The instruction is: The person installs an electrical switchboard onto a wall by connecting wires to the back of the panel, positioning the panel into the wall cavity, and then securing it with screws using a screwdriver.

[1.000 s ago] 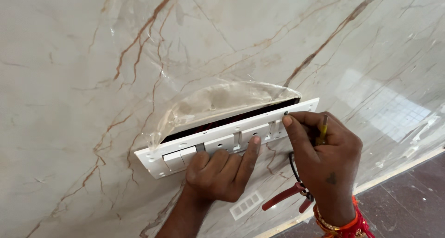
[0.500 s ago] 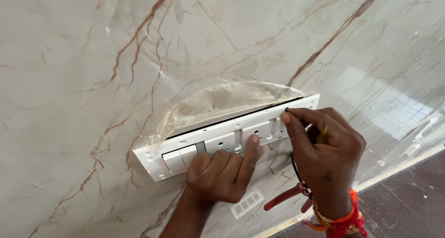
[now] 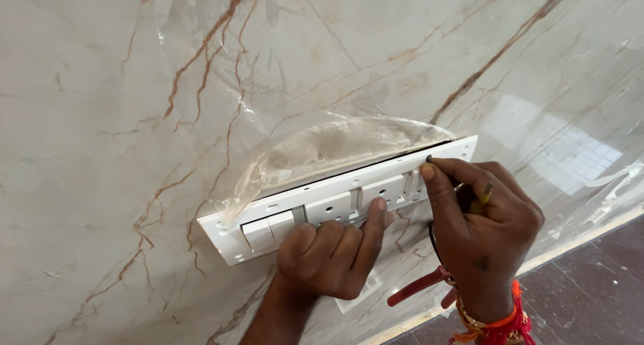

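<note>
A long white switch and socket plate (image 3: 288,214) sits tilted in a cut-out of the marble wall (image 3: 134,117), with a dark gap along its top edge. My left hand (image 3: 332,258) presses against the plate's lower edge, its index finger on a socket module. My right hand (image 3: 479,227) pinches a small dark screw (image 3: 428,158) at the plate's upper right end. That hand also holds a yellow-handled tool (image 3: 484,196), and red-handled pliers (image 3: 419,288) hang below it.
A loose flap of clear protective film (image 3: 335,147) bulges off the wall just above the plate. A small white patch (image 3: 359,291) is stuck on the wall under my left hand. Dark floor (image 3: 577,298) shows at the lower right.
The plate has swung in closer to the wall, narrowing the dark gap. My right hand's fingertips have moved slightly towards the plate's upper right corner. My left hand stays pressed on it.
</note>
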